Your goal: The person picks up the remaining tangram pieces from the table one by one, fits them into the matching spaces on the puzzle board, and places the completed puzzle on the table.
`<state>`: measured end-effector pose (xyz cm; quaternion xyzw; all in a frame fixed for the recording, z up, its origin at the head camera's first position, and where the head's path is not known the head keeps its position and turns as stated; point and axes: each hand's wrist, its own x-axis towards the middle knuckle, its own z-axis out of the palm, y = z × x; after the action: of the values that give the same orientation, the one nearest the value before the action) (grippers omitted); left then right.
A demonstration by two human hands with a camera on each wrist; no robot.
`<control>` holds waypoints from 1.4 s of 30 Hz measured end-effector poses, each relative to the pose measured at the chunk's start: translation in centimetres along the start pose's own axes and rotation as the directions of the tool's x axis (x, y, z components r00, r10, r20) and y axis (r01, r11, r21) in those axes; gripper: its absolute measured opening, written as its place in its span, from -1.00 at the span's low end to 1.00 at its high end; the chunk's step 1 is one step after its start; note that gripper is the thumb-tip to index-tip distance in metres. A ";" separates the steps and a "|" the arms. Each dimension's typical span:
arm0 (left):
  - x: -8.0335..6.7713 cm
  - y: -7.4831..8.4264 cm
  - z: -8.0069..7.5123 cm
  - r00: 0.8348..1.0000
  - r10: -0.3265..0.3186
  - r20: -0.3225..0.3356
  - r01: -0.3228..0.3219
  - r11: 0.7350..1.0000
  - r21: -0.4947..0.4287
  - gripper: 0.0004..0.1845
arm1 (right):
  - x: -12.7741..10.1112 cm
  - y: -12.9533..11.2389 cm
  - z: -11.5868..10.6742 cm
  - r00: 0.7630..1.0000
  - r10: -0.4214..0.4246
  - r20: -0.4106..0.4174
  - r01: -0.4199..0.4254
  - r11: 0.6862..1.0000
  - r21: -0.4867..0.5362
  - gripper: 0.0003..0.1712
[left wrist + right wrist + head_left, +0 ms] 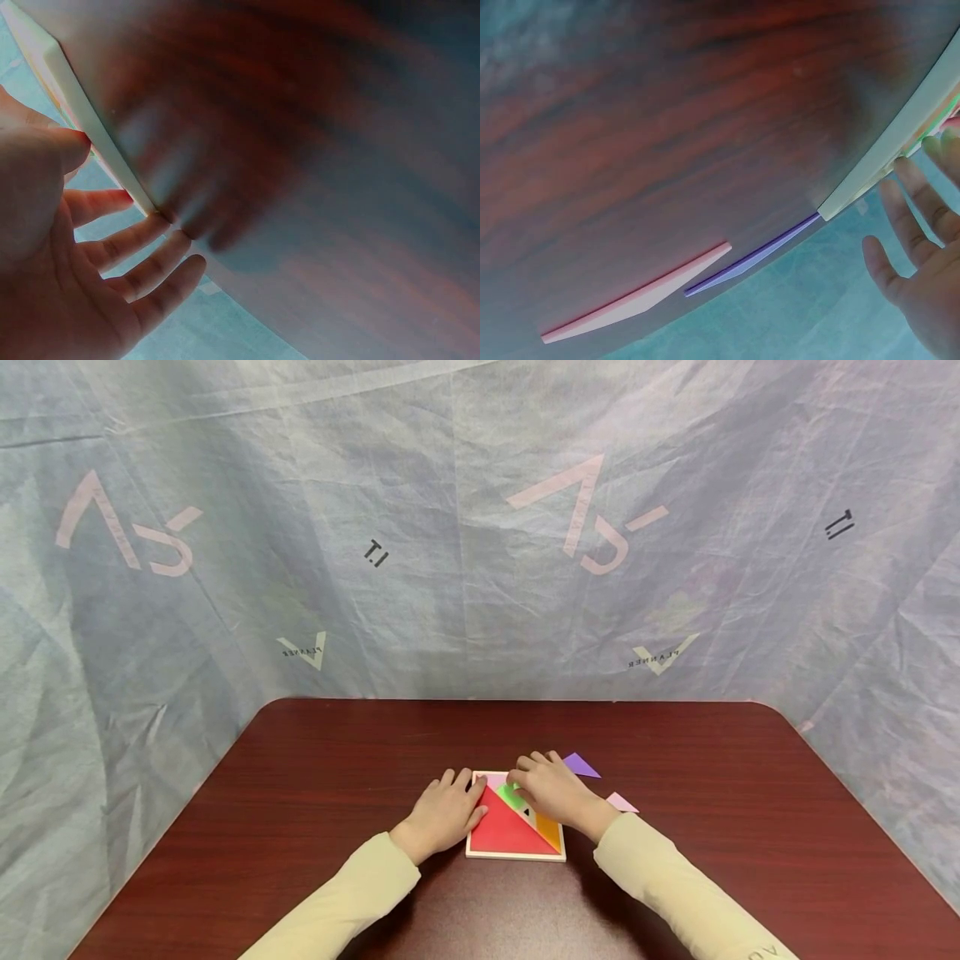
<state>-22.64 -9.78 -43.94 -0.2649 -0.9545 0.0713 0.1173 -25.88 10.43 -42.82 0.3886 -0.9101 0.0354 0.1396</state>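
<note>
A white square tangram tray (517, 858) lies on the table, with a large red area (504, 831) filling its lower left half. Along the upper right half sit a pink piece (491, 778), a green piece (512, 795) and an orange piece (550, 833). My left hand (442, 814) rests at the tray's left side, fingers spread, thumb and index over the red. From the right, my right hand (553, 787) reaches over the tray, fingertips at the green piece and partly covering it. Its outer fingers are extended in the right wrist view.
Right of the tray lie a purple triangle (581, 766), partly behind the right hand, and a pale pink triangle (622, 802). The dark red wooden table (337, 760) has rounded far corners. A grey printed cloth (457, 568) hangs behind it and at both sides.
</note>
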 end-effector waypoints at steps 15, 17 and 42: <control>0.0 0.0 0.1 1.000 0.004 -0.009 -0.004 1.000 0.010 -0.52 | -0.4 0.2 -0.1 0.999 0.012 0.048 -0.015 0.997 0.073 -0.78; 0.0 0.0 0.1 1.000 0.005 -0.006 -0.005 1.000 0.008 -0.52 | -0.5 0.3 -0.2 0.998 0.014 0.054 -0.019 0.997 0.080 -0.77; 0.0 0.0 0.1 0.999 0.007 -0.031 -0.007 1.000 -0.005 -0.53 | -3.0 2.5 -1.7 0.995 0.096 0.019 -0.098 0.992 0.084 -0.79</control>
<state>-22.64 -9.79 -44.05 -0.2696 -0.9518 0.0649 0.1312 -25.32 14.60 -41.92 0.3497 -0.9266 0.0778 0.1142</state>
